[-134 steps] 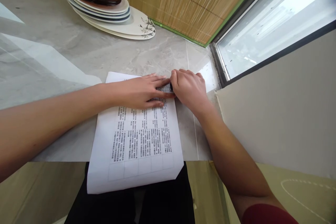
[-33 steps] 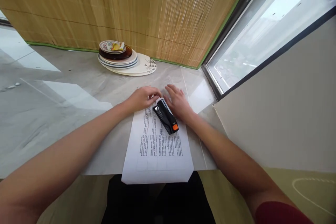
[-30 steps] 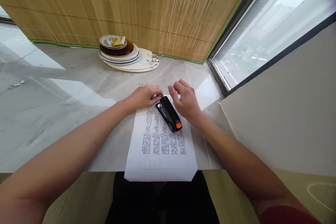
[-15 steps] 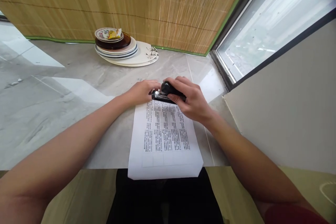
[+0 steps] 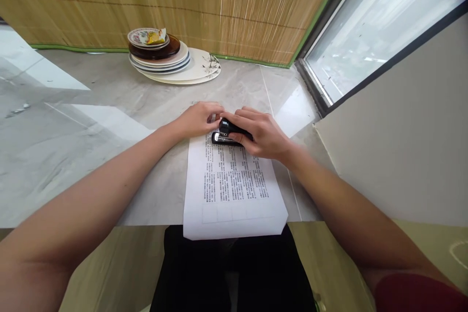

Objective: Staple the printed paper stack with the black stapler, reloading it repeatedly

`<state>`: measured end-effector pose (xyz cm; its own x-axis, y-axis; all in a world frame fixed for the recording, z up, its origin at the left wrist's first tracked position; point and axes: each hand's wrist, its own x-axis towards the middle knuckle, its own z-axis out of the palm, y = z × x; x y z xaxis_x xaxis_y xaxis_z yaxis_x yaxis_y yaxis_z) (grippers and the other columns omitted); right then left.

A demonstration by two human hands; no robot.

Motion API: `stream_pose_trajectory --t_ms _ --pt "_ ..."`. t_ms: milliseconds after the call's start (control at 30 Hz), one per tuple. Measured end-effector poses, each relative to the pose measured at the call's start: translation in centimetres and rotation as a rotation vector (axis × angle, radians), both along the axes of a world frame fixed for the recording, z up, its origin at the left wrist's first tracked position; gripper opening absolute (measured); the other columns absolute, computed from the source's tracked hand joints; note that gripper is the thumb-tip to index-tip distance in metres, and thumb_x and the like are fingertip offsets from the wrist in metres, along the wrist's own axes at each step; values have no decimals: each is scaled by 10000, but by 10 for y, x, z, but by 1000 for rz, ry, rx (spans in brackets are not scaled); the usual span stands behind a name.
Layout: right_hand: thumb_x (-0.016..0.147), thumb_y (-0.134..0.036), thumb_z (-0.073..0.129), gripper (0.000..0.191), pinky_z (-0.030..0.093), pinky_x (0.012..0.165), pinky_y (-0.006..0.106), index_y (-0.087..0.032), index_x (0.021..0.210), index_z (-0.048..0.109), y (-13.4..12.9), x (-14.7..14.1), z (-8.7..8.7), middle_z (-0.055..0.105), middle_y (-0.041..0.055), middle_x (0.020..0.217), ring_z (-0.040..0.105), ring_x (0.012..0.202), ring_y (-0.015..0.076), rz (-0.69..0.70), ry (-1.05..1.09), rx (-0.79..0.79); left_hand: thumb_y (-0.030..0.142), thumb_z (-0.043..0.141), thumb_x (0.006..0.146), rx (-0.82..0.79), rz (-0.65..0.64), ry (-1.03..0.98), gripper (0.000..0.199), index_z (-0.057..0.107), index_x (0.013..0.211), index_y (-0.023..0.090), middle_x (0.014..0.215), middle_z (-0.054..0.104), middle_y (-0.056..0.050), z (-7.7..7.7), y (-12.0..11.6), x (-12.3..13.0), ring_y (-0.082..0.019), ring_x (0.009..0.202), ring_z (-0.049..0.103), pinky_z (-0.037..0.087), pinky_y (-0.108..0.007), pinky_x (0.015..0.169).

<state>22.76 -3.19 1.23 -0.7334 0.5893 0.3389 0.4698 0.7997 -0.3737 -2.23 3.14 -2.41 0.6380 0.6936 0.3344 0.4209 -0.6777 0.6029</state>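
Observation:
A black stapler lies across the upper part of a printed paper, its front end pointing left. Wrapped round its rear and top is my right hand, thumb on the near side. My left hand is at the paper's far left edge, touching or very near the stapler's head, its fingers curled; what they hold, if anything, is hidden. The paper lies on the grey marble surface, and its near end hangs over the front edge.
Stacked plates stand at the back, with a small yellow packet on top. Behind them hangs a bamboo blind. A window frame and a pale wall bound the right side.
My right hand has tilted the stapler's top lower and shifted it slightly left, nearer my left hand. The view has moved a little, so the plates and surface edge appear higher.

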Motion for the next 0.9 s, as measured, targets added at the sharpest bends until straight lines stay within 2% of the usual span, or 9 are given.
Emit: stream_pose_trajectory --t_ms 267,400,567,700,900 --pt "1100 -397 454 487 521 947 430 -254 1539 607 -5 -3 -2 702 91 1142 625 1114 282 -112 66 14 92 762 819 -105 32 -71 131 712 767 201 712 601 13 7 -4 4 -153 650 490 329 -303 675" --pt "1104 -398 438 471 526 949 428 -242 1512 615 -5 -2 -1 689 87 1116 628 1091 269 -122 139 30 108 772 825 -83 27 -36 176 660 720 194 716 601 9 6 -1 3 -143 645 486 323 -303 661" --pt "1096 -327 470 439 525 934 414 -235 1496 625 -8 -11 -7 685 84 1097 625 1047 255 -39 213 43 174 697 855 -35 61 29 52 698 811 202 793 670 -8 2 -1 1 -174 737 572 370 -297 690" --pt "1081 -295 509 424 515 899 418 -230 1477 646 -4 -12 -13 696 85 1065 615 999 257 55 258 83 270 671 887 -15 85 126 77 712 859 211 878 719 -24 4 -4 1 -197 819 622 401 -301 716" --pt "1054 -261 536 374 507 890 425 -241 1402 672 3 -4 -7 687 69 1029 603 959 253 -74 344 97 280 643 922 -11 116 194 103 720 915 211 888 739 -29 11 -8 3 -188 776 625 378 -311 686"
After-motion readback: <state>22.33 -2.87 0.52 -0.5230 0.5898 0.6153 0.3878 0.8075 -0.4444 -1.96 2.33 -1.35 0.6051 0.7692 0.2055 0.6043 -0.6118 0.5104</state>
